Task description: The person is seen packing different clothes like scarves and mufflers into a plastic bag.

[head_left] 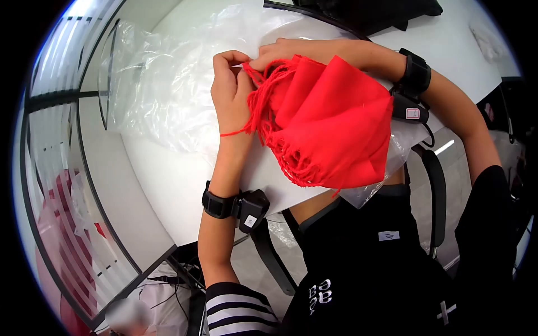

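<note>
A red fringed scarf (pixel 336 123), folded into a bundle, lies over the near part of the white table. Its tassels hang along the left side, and some strands cross my left wrist. My left hand (pixel 230 87) is closed, thumb and forefinger pinching at the upper end of the fringe. Just beside it, my right hand (pixel 274 53) is curled at the same strands, its forearm passing behind the scarf. The scarf hides part of the right fingers. Under the scarf's lower right edge, a clear plastic bag (pixel 364 193) shows.
Large clear plastic sheeting (pixel 162 89) spreads over the left of the white table (pixel 151 162). A black bag (pixel 375 14) sits at the far edge. A glass partition (pixel 61 185) stands left; a chair armrest (pixel 434 196) is right. Another person (pixel 131 316) is at lower left.
</note>
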`<state>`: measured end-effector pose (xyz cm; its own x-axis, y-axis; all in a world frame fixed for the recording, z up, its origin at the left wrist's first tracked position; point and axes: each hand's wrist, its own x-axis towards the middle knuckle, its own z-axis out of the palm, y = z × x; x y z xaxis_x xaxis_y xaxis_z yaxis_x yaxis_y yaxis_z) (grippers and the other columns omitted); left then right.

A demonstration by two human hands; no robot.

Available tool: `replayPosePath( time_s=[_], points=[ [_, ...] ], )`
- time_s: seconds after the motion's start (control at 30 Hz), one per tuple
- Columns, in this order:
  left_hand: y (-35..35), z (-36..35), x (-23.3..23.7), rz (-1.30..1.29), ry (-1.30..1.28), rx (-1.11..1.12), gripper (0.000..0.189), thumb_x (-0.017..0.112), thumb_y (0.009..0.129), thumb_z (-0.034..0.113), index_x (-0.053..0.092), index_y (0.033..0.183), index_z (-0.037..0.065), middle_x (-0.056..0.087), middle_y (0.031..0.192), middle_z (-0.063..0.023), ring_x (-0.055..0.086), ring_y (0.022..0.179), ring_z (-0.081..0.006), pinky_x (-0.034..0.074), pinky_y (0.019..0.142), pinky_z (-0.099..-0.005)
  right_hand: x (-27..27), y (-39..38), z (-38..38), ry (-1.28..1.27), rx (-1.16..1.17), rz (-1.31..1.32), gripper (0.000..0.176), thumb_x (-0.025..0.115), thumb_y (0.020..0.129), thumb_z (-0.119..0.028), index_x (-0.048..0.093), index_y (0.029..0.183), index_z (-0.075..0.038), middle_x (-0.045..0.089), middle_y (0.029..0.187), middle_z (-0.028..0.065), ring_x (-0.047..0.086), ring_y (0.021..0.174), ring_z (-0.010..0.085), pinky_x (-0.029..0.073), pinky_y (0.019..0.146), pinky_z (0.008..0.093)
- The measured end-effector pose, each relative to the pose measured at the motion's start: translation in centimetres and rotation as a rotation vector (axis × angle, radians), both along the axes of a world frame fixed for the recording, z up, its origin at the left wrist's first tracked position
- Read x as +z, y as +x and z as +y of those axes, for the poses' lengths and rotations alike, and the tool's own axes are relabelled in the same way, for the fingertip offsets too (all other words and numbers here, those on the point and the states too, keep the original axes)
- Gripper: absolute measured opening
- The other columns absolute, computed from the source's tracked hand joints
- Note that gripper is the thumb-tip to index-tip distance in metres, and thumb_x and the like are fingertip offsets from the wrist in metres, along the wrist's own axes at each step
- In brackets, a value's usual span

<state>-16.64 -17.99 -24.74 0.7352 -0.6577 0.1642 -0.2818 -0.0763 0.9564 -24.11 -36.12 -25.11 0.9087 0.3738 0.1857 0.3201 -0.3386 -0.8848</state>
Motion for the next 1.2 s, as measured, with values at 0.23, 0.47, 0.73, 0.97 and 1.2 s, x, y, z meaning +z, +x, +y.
replayPosePath(
  time_s=[0.23, 0.47, 0.73, 0.97, 1.2],
  points=[
    [0.1, 0.2, -0.1, -0.024, 0.002, 0.009, 0.017, 0.04, 0.091, 0.0, 0.05, 0.104, -0.001, 0.058, 0.088, -0.0089, 0.052, 0.07, -0.0125, 0.045, 0.066, -0.0282, 0.3, 0.4, -0.2, -0.163, 0.028, -0.027, 0.051, 0.064, 0.086, -0.03, 0.056, 0.132, -0.01, 0.063, 0.111, 0.0171, 0.06, 0.103, 0.0316, 0.044, 0.092, 0.0362],
    [0.0, 0.2, -0.1, -0.017, -0.019, 0.012, 0.017, 0.041, 0.091, 0.001, 0.05, 0.104, -0.001, 0.059, 0.09, -0.0097, 0.052, 0.073, -0.0129, 0.045, 0.067, -0.0283, 1.1, 0.1, 0.1, -0.045, 0.013, 0.046, 0.048, 0.063, 0.087, -0.028, 0.057, 0.131, -0.009, 0.064, 0.112, 0.017, 0.061, 0.103, 0.0311, 0.044, 0.091, 0.0364],
    [0.4, 0.3, -0.5, -0.018, 0.001, -0.013, 0.017, 0.041, 0.092, 0.004, 0.05, 0.105, -0.001, 0.059, 0.091, -0.0106, 0.054, 0.075, -0.0151, 0.045, 0.069, -0.029, 0.7, -0.4, -0.2, -0.065, 0.006, 0.002, 0.048, 0.061, 0.089, -0.027, 0.056, 0.133, -0.01, 0.062, 0.117, 0.0171, 0.059, 0.108, 0.0284, 0.043, 0.095, 0.0351],
    [-0.7, 0.7, 2.3, -0.034, -0.32, 0.089, 0.019, 0.048, 0.093, 0.016, 0.054, 0.102, 0.0, 0.06, 0.104, -0.0103, 0.052, 0.089, -0.0144, 0.042, 0.081, -0.0295, 2.8, -0.4, 0.3, -0.24, 0.061, 0.008, 0.048, 0.063, 0.086, -0.027, 0.057, 0.131, -0.009, 0.063, 0.115, 0.0171, 0.059, 0.107, 0.0298, 0.044, 0.094, 0.0361],
    [-3.1, -0.3, 3.7, -0.669, -0.179, -0.666, 0.033, 0.074, 0.074, 0.029, 0.067, 0.099, 0.009, 0.062, 0.112, -0.01, 0.053, 0.106, -0.0287, 0.041, 0.088, -0.043, 1.3, 0.3, 0.5, -0.117, 0.132, -0.181, 0.027, 0.063, 0.084, -0.022, 0.061, 0.106, -0.007, 0.065, 0.102, 0.0147, 0.06, 0.097, 0.0314, 0.047, 0.083, 0.0386]
  ],
)
